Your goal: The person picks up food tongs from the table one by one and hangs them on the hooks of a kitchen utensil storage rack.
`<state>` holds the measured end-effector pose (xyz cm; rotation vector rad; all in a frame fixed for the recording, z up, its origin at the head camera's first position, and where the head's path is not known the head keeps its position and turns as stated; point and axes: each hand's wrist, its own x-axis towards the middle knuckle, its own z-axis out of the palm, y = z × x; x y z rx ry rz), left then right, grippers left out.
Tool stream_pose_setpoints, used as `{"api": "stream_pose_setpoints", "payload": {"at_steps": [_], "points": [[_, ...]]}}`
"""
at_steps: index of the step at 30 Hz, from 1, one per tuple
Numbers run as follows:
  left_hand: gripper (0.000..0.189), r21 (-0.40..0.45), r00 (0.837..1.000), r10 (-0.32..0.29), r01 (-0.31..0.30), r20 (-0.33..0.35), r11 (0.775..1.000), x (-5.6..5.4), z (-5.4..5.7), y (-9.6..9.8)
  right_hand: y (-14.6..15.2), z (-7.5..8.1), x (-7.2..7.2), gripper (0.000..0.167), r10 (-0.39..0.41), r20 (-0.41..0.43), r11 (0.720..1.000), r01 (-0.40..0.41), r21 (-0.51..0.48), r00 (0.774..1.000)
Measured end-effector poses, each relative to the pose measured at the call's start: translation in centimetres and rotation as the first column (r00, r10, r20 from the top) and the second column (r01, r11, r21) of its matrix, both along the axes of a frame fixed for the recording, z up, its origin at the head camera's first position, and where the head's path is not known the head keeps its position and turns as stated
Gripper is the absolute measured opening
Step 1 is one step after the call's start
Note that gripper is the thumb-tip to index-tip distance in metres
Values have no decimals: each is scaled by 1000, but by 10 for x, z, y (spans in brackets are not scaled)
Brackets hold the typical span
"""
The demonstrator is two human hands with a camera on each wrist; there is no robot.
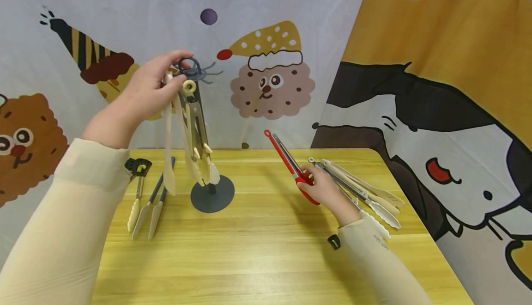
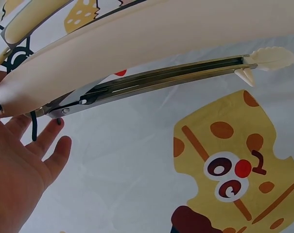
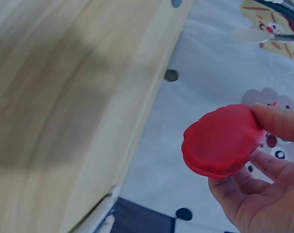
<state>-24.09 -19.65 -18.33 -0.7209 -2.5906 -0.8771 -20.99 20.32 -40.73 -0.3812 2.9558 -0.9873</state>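
My left hand [image 1: 151,83] grips the top of a dark grey utensil stand [image 1: 213,198], beside its ring and hooks. Several utensils hang there, among them metal tongs [image 1: 195,120] with cream scalloped tips and a cream utensil [image 1: 168,166]. Close to the left wrist camera, a cream utensil [image 2: 137,48] partly covers the tongs behind it. Over the right side of the table, my right hand [image 1: 324,187] holds red tongs [image 1: 284,155] by their head end, the ringed handle end pointing up and left. Their red scalloped head [image 3: 222,141] sits between thumb and fingers in the right wrist view.
Left of the stand lie tongs with cream tips [image 1: 134,215] and blue-handled grey-tipped tongs [image 1: 154,219]. On the right lie several more utensils, including steel tongs [image 1: 384,215] and a beige slotted turner [image 1: 390,197]. A cartoon-printed cloth [image 1: 266,0] hangs behind the wooden table [image 1: 249,259].
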Motion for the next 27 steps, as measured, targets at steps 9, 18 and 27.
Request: {"api": "stream_pose_setpoints", "payload": {"at_steps": [9,18,27], "points": [[48,-15,999,25,-26,-31,1000,0,-3,0,-18,11,5,41,20,-99,996,-29,-88,995],[48,20,1000,25,-25,-2,999,2,-2,1,-36,18,4,43,2,-162,985,-31,-172,987],[48,21,1000,26,-26,-2,999,0,-3,2,-57,33,4,43,6,-189,967,-54,-251,982]]}}
